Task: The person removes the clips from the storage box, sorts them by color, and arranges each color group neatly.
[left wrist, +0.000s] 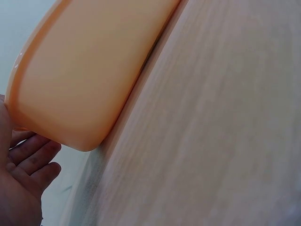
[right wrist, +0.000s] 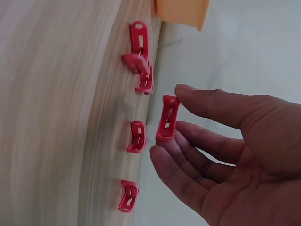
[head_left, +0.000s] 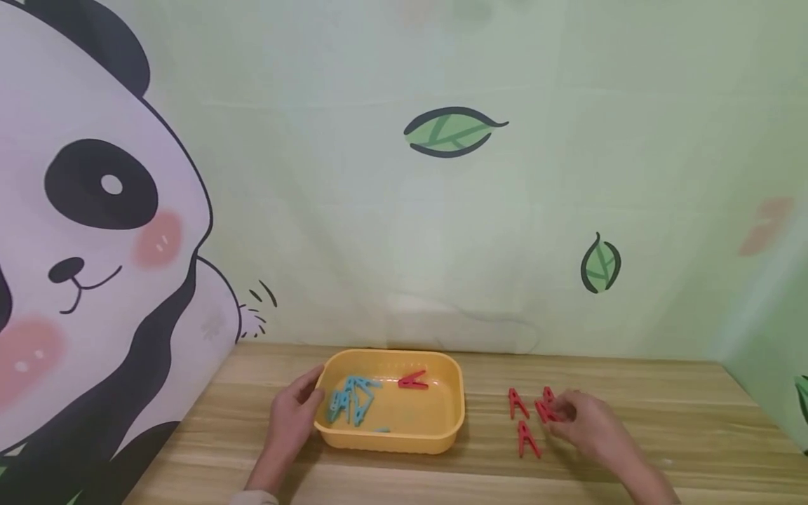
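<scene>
A yellow plastic basin point(head_left: 391, 443) stands on the table, and my left hand point(head_left: 292, 409) grips its left rim, thumb at the edge and fingers along the outer wall. Inside lie several light-blue clothespins point(head_left: 343, 401), bunched to the left, and one red clothespin point(head_left: 412, 382) towards the back. Right of the basin, my right hand point(head_left: 590, 424) pinches a red clothespin point(right wrist: 168, 117) between thumb and fingers, held off the table. More red clothespins point(head_left: 525, 440) stand on the table just left of that hand; the right wrist view shows several of them in a rough line point(right wrist: 137, 136).
The wood-grain table point(head_left: 467, 484) runs back to a pale green cloth backdrop point(head_left: 353, 231) printed with leaves and a large panda point(head_left: 95, 280). The basin's back edge is close to this backdrop.
</scene>
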`<control>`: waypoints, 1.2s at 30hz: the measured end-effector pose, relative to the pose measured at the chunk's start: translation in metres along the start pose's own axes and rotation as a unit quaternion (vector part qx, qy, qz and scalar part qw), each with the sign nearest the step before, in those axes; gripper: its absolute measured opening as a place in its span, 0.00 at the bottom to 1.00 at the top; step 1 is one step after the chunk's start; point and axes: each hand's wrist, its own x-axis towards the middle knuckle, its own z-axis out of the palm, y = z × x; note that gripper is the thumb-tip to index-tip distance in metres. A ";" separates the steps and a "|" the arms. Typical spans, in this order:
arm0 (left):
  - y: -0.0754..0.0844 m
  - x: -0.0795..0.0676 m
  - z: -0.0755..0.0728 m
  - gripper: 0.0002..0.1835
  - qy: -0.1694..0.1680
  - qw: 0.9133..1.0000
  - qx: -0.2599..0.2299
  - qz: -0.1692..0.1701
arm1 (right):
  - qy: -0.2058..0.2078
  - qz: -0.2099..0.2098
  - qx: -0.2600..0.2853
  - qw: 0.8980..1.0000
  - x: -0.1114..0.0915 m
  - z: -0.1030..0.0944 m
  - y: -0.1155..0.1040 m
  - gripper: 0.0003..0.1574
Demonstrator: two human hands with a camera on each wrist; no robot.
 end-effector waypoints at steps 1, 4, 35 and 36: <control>0.000 0.000 0.000 0.24 0.000 1.000 -0.002 0.000 | -0.002 -0.001 -0.004 1.000 0.000 -0.001 0.001 0.17; 0.000 0.000 0.000 0.24 0.000 1.000 -0.006 0.002 | -0.009 -0.006 -0.005 1.000 0.000 -0.001 0.006 0.17; 0.000 0.000 -0.001 0.24 -0.008 1.000 -0.005 -0.006 | -0.026 0.011 0.009 1.000 0.002 0.001 0.033 0.19; 0.000 0.000 -0.001 0.24 -0.009 1.000 -0.006 -0.006 | -0.026 0.013 0.010 1.000 0.002 0.001 0.033 0.19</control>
